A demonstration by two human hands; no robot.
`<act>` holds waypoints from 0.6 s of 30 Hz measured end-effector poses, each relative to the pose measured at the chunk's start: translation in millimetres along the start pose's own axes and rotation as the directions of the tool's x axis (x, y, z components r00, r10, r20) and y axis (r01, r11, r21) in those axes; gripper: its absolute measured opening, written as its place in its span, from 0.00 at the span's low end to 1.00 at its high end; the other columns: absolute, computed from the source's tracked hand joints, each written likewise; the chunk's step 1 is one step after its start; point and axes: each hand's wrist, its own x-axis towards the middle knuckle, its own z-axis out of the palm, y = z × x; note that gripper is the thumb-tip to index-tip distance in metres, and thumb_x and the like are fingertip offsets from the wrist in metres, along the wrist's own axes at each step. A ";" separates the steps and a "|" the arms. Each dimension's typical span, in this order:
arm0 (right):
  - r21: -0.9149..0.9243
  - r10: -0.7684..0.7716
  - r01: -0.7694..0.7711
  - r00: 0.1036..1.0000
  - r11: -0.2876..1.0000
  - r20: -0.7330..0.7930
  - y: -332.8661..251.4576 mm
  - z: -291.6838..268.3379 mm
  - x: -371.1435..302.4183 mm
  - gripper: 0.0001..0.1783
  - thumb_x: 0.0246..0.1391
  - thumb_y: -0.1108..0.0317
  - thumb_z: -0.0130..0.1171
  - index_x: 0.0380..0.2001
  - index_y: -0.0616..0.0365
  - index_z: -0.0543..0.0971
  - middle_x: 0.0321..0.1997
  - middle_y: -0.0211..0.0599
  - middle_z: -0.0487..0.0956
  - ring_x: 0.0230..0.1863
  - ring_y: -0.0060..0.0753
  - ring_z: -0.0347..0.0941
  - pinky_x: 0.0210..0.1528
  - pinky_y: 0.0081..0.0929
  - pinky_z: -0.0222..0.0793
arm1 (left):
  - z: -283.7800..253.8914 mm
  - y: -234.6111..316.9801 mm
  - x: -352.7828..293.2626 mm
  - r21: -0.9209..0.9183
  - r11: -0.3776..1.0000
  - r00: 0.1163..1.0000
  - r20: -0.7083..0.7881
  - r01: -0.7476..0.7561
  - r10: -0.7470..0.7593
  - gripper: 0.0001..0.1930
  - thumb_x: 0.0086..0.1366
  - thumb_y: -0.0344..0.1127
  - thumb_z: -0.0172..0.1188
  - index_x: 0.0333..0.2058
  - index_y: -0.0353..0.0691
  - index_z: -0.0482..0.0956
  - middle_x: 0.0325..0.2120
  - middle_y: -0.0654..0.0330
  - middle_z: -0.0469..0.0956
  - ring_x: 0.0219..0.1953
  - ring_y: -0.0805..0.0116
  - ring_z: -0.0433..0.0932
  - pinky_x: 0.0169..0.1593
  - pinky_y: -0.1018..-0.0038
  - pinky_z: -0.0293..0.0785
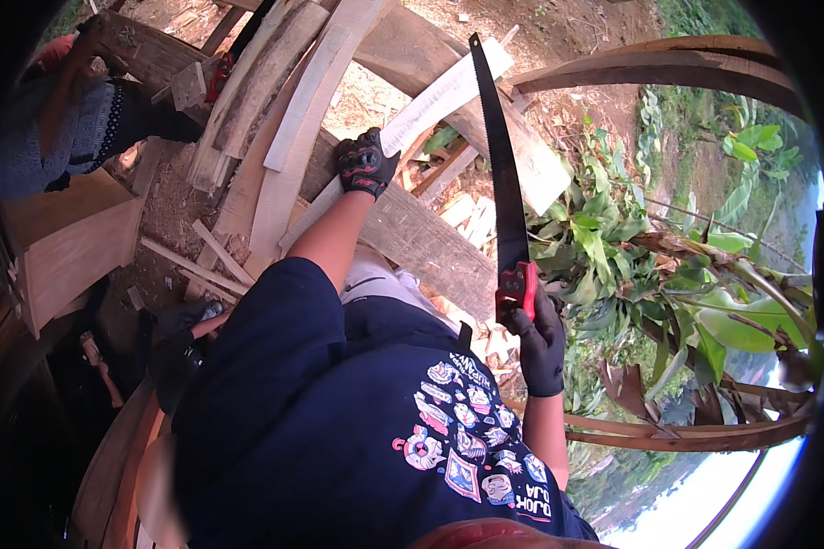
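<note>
My right hand [542, 343], in a black glove, grips the red handle of a handsaw [504, 169]. The long dark blade points away from me, its toothed edge on the left. Its tip lies close to the far end of a pale, narrow wooden board [444, 99]. My left hand [366, 165], also gloved in black, is closed around this board near its middle, the fingertips partly hidden. The board slants from far right to near left across a wide, weathered plank [430, 242]. Blade and board look apart near my hands; whether they touch at the tip I cannot tell.
Several long boards [307, 110] lie left of my left hand. Another person [82, 128] is at the far left, near a wooden box-like piece [78, 238]. Leafy plants [595, 229] and bent timbers [659, 71] are on the right. Wood scraps [471, 215] litter the ground.
</note>
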 end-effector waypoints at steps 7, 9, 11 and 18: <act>-0.226 0.097 -0.112 0.992 0.968 -0.079 43.0 32.0 84.0 0.29 0.69 0.50 0.67 0.63 0.59 0.84 0.33 0.28 0.83 0.32 0.17 0.76 0.37 0.25 0.73 | -17.5 4.0 0.9 0.096 0.981 0.970 0.192 -0.169 0.148 0.35 0.62 0.66 0.68 0.54 0.43 0.82 0.46 0.48 0.88 0.52 0.47 0.85 0.68 0.51 0.71; -0.136 0.038 -0.038 0.999 0.990 0.001 62.9 43.6 110.6 0.29 0.69 0.49 0.67 0.63 0.58 0.85 0.32 0.27 0.83 0.31 0.17 0.74 0.36 0.25 0.73 | -17.1 -0.1 5.4 0.075 0.981 0.958 0.240 -0.180 0.158 0.36 0.62 0.70 0.64 0.55 0.43 0.82 0.47 0.48 0.88 0.54 0.50 0.85 0.75 0.55 0.61; -0.090 -0.001 0.006 0.999 0.996 0.051 62.8 63.3 138.1 0.28 0.70 0.49 0.66 0.63 0.58 0.85 0.31 0.27 0.82 0.30 0.18 0.74 0.36 0.25 0.73 | -15.7 6.3 4.0 0.119 0.981 0.959 0.257 -0.153 0.119 0.34 0.64 0.69 0.63 0.54 0.44 0.83 0.47 0.48 0.88 0.54 0.51 0.85 0.75 0.55 0.62; -0.252 -0.181 0.196 0.980 0.948 0.078 84.8 126.0 242.3 0.29 0.74 0.46 0.59 0.63 0.58 0.84 0.37 0.39 0.89 0.35 0.31 0.85 0.41 0.33 0.77 | -4.6 2.9 3.8 0.108 0.989 0.964 0.255 -0.105 0.075 0.32 0.65 0.67 0.62 0.53 0.45 0.84 0.46 0.50 0.89 0.53 0.53 0.87 0.74 0.54 0.63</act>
